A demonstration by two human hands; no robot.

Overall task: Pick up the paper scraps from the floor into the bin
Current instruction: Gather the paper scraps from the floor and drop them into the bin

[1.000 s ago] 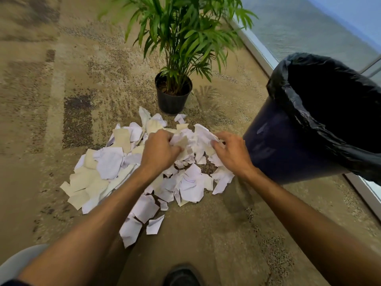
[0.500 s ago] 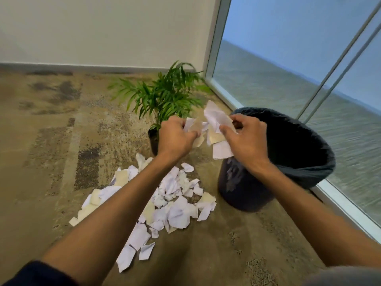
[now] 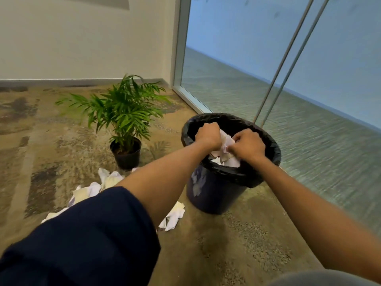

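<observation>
White and cream scraps (image 3: 174,217) lie strewn on the carpet (image 3: 226,244) beside the bin (image 3: 208,195), partly hidden under the sleeve (image 3: 92,234). Both arms reach out over the black-lined rim. Left hand (image 3: 208,136) and right hand (image 3: 248,144) curl tight around a crumpled wad (image 3: 223,149) squeezed between them, just above the bin's mouth. Beyond stands a plant (image 3: 125,116).

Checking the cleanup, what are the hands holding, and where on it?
Both the left hand and right hand grip one bunch of paper scraps by its opposite sides, over the bin.
</observation>
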